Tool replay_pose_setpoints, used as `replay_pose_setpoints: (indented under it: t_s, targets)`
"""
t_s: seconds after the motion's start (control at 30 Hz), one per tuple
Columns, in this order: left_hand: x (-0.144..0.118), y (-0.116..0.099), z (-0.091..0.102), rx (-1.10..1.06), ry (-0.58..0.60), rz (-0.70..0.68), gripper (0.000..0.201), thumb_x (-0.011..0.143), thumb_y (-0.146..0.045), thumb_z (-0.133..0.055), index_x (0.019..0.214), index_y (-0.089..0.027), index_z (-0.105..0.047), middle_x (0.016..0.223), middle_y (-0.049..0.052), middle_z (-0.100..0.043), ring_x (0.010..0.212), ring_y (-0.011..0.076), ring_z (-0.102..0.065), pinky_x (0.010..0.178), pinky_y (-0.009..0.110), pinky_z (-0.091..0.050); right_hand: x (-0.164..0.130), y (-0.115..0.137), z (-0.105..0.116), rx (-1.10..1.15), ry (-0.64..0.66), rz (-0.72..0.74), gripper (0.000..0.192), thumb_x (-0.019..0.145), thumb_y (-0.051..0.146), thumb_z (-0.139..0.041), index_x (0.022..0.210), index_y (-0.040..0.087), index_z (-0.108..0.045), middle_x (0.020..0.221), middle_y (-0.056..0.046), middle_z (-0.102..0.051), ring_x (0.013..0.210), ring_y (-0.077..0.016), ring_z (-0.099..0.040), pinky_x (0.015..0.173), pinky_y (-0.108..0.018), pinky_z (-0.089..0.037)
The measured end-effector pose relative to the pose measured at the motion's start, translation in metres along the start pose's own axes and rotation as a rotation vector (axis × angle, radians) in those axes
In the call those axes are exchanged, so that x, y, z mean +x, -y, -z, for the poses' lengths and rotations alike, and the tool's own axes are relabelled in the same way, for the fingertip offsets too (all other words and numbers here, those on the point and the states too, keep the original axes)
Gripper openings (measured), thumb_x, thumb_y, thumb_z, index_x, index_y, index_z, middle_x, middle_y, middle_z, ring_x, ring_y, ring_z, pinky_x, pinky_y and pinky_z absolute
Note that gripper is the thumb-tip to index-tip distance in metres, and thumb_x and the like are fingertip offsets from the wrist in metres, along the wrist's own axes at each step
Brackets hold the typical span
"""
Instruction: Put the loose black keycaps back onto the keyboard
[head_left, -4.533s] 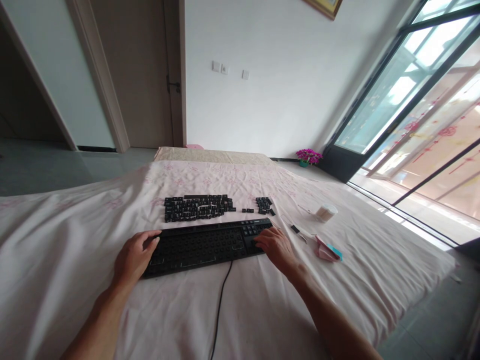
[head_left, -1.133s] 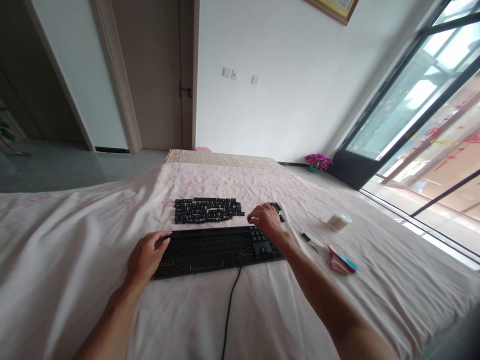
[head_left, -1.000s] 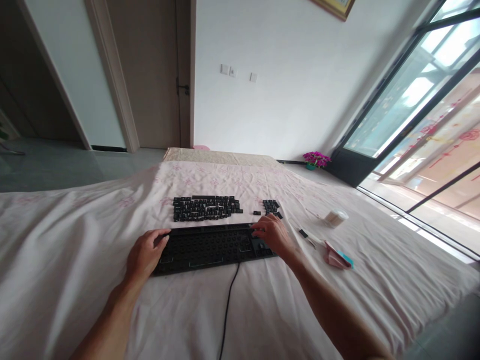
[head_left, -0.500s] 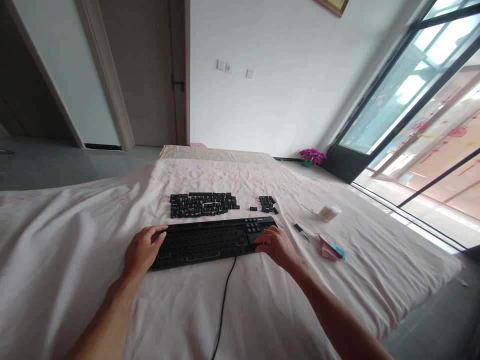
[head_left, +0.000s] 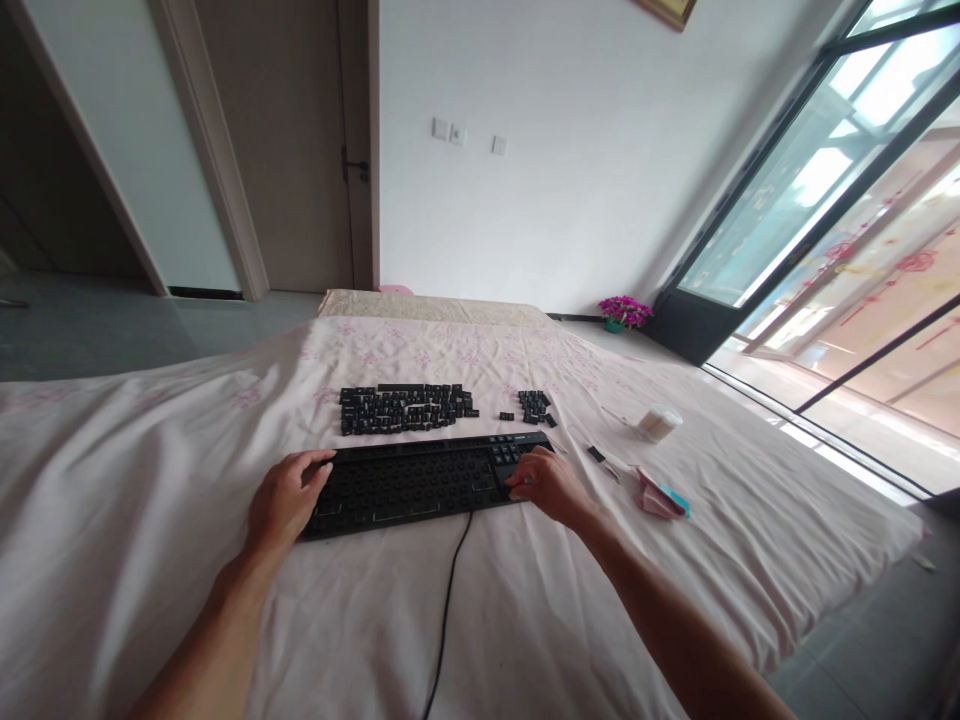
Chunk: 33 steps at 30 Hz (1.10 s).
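A black keyboard (head_left: 412,484) lies on the pink bedding, most of its keycaps off and several still in place at the upper right. My left hand (head_left: 289,497) grips its left end, thumb and fingers around the edge. Over the lower right part of the keyboard is my right hand (head_left: 551,485), its fingers curled and pressed together; whatever they may hold is hidden. Beyond the keyboard's far edge sits a block of loose keycaps (head_left: 401,410), with a smaller group of keycaps (head_left: 534,405) to its right.
A black cable (head_left: 450,600) runs from the keyboard toward me. On the right lie a small brush (head_left: 602,462), a folded pink and blue cloth (head_left: 660,496) and a clear tub of cotton swabs (head_left: 658,424). The bedding (head_left: 187,440) is wrinkled. Flowers (head_left: 625,312) stand by the wall.
My right hand has shifted very slightly, its fingers drawn closer together over the keyboard's right side. My left hand and the keyboard stay where they were.
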<state>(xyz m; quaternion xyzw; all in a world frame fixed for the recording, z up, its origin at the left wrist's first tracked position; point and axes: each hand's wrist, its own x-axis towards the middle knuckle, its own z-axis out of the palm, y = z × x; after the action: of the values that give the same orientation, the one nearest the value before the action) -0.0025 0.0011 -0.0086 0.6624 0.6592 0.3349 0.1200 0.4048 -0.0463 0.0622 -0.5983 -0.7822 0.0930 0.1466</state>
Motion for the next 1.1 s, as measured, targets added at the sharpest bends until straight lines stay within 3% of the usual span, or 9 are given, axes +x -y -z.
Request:
replay_pose_setpoints:
  t_s: [0.77,0.97,1.1]
  targets:
    - [-0.001,-0.002,0.001,0.003,0.003,0.013,0.034,0.085,-0.040,-0.046,0.106,-0.025,-0.068,0.112,0.003,-0.068,0.103,0.0222,-0.062,0.089,0.032,-0.047,0.001,-0.001,-0.001,-0.002,0.018,-0.002,0.006,0.072,0.022,-0.073,0.074,0.027,-0.076,0.076,0.002,-0.070,0.079,-0.0174,-0.055,0.071,-0.027,-0.038]
    - [-0.001,-0.003,0.003,0.011,0.001,0.015,0.033,0.085,-0.039,-0.047,0.106,-0.025,-0.068,0.112,0.004,-0.068,0.103,0.0226,-0.062,0.088,0.032,-0.047,-0.002,0.011,0.007,-0.105,0.087,0.084,0.008,0.079,0.023,-0.069,0.077,0.027,-0.076,0.078,-0.001,-0.069,0.083,-0.0187,-0.055,0.078,-0.029,-0.036]
    - [-0.001,-0.002,0.003,0.008,0.002,0.007,0.033,0.085,-0.039,-0.047,0.106,-0.025,-0.068,0.113,0.004,-0.068,0.103,0.0224,-0.062,0.088,0.032,-0.047,-0.012,0.017,0.005,-0.193,0.052,0.119,0.015,0.087,0.027,-0.063,0.078,0.027,-0.075,0.077,-0.001,-0.067,0.081,-0.0183,-0.054,0.075,-0.029,-0.034]
